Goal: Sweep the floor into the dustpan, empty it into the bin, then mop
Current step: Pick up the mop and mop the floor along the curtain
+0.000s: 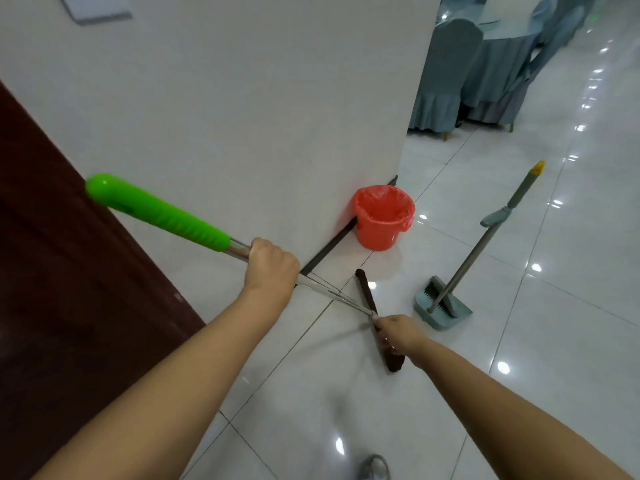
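While both hands gripped it, the mop: ran as a long shaft from upper left down to the tiled floor, in front of the white wall.
Mop handle (156,211): bright green grip at the top end, with a shiny metal pole (322,289) below it.
Mop head (372,306): a flat dark brown bar that lay on the floor (571,323), partly hidden behind the right hand.
Left hand (272,266): fingers curled shut around the metal pole just below the green grip.
Right hand (398,332): fingers closed around the lower end of the pole, close to the mop head.
Bin (382,218): a red bucket with a red liner, upright against the wall's corner, just beyond the mop head.
Dustpan (443,308): grey-blue, on the floor to the right of the mop head, apart from it, with its long handle (498,221) tilted up to a yellow tip.
Wall (242,98): white, with a dark skirting strip at floor level.
Door (52,271): dark brown, at the left edge.
Chairs (446,74): covered in grey-blue cloth, well beyond the bin at upper right.
Shoe (374,467): a grey toe at the bottom edge.
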Tool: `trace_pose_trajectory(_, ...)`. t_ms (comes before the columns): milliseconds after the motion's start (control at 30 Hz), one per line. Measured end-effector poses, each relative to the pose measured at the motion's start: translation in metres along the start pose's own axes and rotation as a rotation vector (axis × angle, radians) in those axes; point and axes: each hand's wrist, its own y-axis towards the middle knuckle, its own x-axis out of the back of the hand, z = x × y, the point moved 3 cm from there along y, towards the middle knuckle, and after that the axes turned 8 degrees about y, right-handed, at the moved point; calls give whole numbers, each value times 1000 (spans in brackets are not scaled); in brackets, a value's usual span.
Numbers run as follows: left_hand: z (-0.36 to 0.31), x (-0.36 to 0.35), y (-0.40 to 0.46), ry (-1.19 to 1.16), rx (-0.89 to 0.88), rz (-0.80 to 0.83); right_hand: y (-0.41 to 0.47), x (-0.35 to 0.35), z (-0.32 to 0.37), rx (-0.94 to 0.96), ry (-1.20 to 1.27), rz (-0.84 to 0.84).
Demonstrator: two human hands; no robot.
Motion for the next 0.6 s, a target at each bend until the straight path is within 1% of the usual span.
trace_pose_trajectory(100,3,-12,-39,-21,-47,-47,-20,-56,-15,-133,345,-13)
trace_pose_trajectory(300,34,-45,-123,-89,-124,-134,-77,-165,-30,-268,876,10)
trace_pose_trajectory(400,50,-64,-156,-89,-166,-170,-102,-211,-35,-288,1070,50)
trace_pose_trajectory(500,54,-85,-173,-95,-209,-154,-122,-238,-33,-266,1194,47)
trace_pose_trajectory(567,50,-94,-182,-93,-250,-154,-130,-249,-33,-282,1274,-7)
trace_pose_trajectory(600,47,-96,-185,-85,-277,-167,-134,-252,-36,-298,1328,-65)
